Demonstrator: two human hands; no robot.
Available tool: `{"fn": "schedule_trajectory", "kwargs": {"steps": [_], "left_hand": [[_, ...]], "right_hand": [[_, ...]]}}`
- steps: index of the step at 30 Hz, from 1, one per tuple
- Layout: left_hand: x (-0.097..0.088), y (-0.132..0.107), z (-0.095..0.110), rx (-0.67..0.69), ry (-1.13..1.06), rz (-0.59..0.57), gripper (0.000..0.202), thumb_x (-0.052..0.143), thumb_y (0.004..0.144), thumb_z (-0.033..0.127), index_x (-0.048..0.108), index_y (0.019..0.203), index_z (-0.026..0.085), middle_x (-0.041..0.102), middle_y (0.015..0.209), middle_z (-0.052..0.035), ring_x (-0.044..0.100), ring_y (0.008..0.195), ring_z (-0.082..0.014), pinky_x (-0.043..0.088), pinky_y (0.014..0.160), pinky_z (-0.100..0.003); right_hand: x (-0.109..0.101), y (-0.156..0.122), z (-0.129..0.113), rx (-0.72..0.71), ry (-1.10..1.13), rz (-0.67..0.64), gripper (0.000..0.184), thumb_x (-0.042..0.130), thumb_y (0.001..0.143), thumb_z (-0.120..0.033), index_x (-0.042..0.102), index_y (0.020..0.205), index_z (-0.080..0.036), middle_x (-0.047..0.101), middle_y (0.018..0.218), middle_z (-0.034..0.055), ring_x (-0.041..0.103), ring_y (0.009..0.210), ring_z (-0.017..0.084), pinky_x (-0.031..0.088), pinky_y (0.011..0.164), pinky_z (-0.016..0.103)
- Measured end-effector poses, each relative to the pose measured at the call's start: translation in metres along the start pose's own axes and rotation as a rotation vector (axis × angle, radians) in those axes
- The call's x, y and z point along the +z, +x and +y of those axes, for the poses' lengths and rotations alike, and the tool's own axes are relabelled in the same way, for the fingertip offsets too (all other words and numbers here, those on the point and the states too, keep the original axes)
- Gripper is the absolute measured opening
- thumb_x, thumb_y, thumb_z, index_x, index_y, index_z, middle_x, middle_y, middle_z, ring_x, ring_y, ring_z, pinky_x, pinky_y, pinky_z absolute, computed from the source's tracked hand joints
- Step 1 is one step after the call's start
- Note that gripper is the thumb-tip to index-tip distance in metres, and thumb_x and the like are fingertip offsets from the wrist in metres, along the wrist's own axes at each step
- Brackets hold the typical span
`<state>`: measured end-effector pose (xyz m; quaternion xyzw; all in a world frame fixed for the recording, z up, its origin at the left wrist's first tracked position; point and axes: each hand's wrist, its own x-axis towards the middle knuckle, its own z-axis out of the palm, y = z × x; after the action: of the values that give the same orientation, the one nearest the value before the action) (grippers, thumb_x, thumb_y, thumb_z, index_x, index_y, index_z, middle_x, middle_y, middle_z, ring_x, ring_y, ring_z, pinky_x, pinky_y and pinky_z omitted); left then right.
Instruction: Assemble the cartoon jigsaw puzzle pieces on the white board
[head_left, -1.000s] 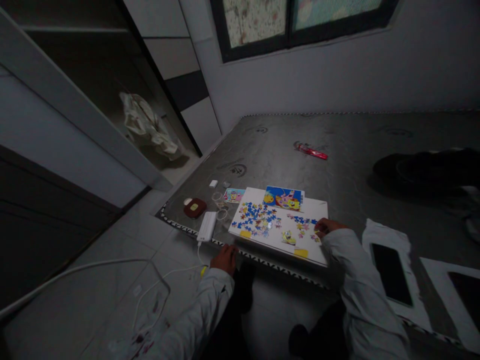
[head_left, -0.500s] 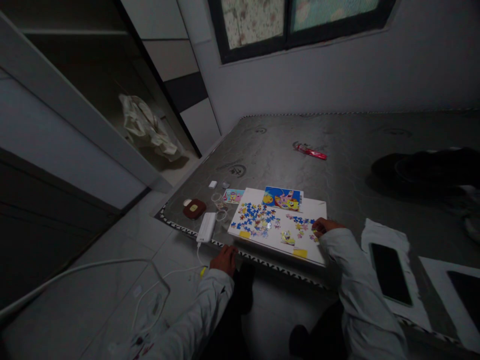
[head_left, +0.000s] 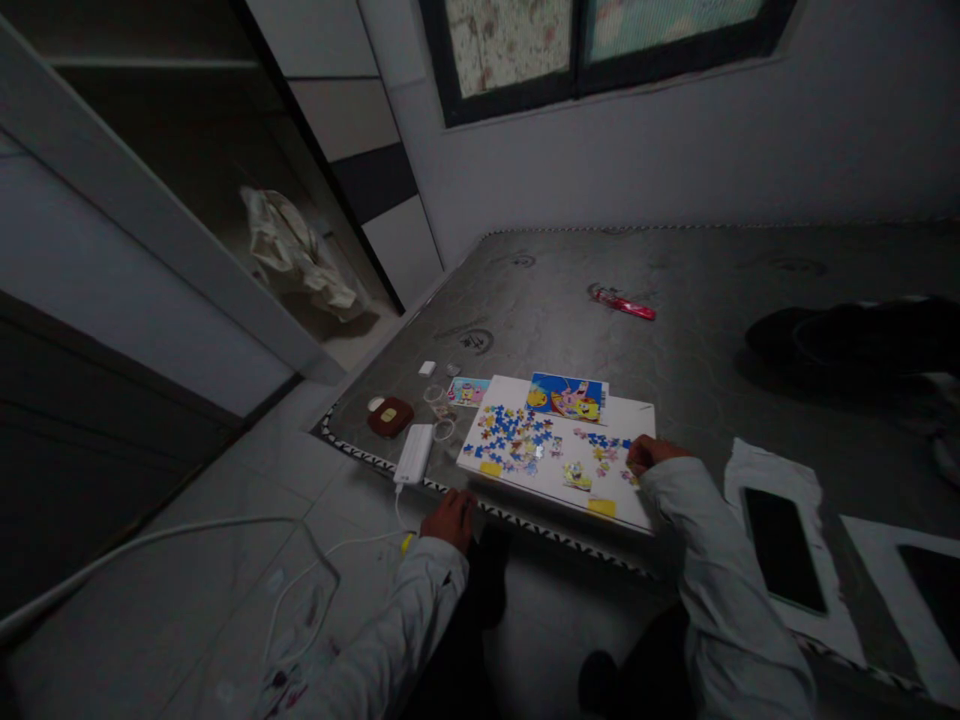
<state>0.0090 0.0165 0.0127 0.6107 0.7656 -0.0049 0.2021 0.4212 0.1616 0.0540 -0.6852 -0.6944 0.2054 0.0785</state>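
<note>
On the mattress lies a white board (head_left: 514, 487) spread with small jigsaw pieces (head_left: 517, 435), many of them blue and yellow. My right hand (head_left: 652, 453) is over the board's right edge, its fingertips pinched at a puzzle piece that they mostly cover. Left of that hand is a small group of pieces (head_left: 604, 452), with a joined yellow cartoon section (head_left: 576, 476) in front. A picture card (head_left: 568, 397) with cartoon figures rests across the board's far edge. My left hand (head_left: 448, 520) is by the mattress's front edge with curled fingers; nothing shows in them.
Left of the board are a white power bank (head_left: 414, 453) with a cable, a brown case (head_left: 390, 417) and a smaller card (head_left: 468, 391). A red packet (head_left: 624, 304) lies farther back. A phone (head_left: 784, 548) rests on white paper at right.
The view has shifted very slightly. Both hands stay in nearly the same places, and the puzzle pieces show no clear movement.
</note>
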Motion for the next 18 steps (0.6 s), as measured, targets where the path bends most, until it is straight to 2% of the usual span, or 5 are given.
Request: {"fn": "schedule_trajectory", "kwargs": {"steps": [11, 18], "left_hand": [[0.0018, 0.0, -0.0004, -0.005, 0.008, 0.018, 0.036, 0.043, 0.115, 0.03, 0.073, 0.134, 0.029, 0.072, 0.141, -0.0063, 0.073, 0.116, -0.0187, 0.054, 0.086, -0.028], [-0.0036, -0.001, 0.0023, -0.011, 0.005, -0.012, 0.033, 0.044, 0.114, 0.028, 0.073, 0.131, 0.03, 0.072, 0.139, -0.0051, 0.073, 0.118, -0.0181, 0.054, 0.089, -0.028]], "right_hand": [[-0.0026, -0.0015, -0.0028, 0.001, -0.009, 0.005, 0.014, 0.074, 0.074, -0.014, 0.071, 0.082, -0.025, 0.077, 0.081, -0.0012, 0.068, 0.073, 0.014, 0.046, 0.067, 0.024], [-0.0059, 0.0024, -0.0048, 0.003, 0.012, -0.025, 0.021, 0.076, 0.067, -0.012, 0.071, 0.081, -0.026, 0.079, 0.084, -0.001, 0.071, 0.071, 0.015, 0.05, 0.064, 0.024]]}}
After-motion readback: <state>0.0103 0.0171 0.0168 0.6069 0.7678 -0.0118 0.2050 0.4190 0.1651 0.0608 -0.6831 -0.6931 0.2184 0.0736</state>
